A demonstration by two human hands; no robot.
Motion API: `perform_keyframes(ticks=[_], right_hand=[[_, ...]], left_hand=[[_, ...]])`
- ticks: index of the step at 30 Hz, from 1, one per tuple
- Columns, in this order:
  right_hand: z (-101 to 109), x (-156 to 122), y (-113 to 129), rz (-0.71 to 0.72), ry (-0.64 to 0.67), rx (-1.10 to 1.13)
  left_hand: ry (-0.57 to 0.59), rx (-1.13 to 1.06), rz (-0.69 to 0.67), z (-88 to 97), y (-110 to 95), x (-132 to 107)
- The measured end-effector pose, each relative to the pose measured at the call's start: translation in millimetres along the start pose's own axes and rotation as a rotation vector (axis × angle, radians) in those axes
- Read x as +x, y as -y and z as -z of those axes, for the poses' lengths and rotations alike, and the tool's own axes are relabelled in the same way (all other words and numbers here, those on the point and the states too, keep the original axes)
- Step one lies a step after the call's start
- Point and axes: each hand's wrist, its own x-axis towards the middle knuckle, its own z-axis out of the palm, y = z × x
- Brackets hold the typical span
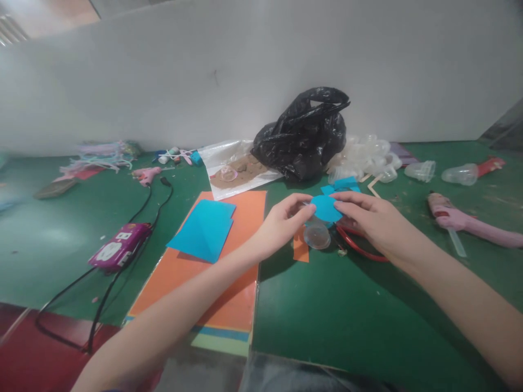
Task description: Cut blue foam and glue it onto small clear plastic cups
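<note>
Blue paper disc [326, 208] is held just above the green worktop [368, 316], right of the big orange sheet [241, 294] and in front of the black plastic bag [304, 133]. A folded blue sheet [204, 228] lies on the orange one, a pink glue gun [466, 220] lies well to the right, and red scissors [359, 247] lie partly under the right hand [373, 218]. That hand grips the disc's right edge with its fingers laid on top, and the left hand [281, 223] pinches the left edge between thumb and fingertips, directly over a small clear cup [317, 236].
</note>
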Motion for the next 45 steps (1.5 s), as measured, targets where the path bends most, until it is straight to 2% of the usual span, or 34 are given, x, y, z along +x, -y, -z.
perform_keyframes(ticks=[9, 22, 45], right_hand=[[-1.8, -0.1, -2.0, -0.061, 0.012, 0.085], [-3.4, 1.4, -7.6, -0.047, 0.034, 0.017], [-4.5, -2.4, -4.8, -0.051, 0.049, -0.010]], left_hand=[[0.024, 0.006, 0.013, 1.4, -0.3, 0.9], [0.046, 0.010, -0.030, 3.8, 9.2, 3.3], [0.079, 0.061, -0.024, 5.9, 9.6, 1.6]])
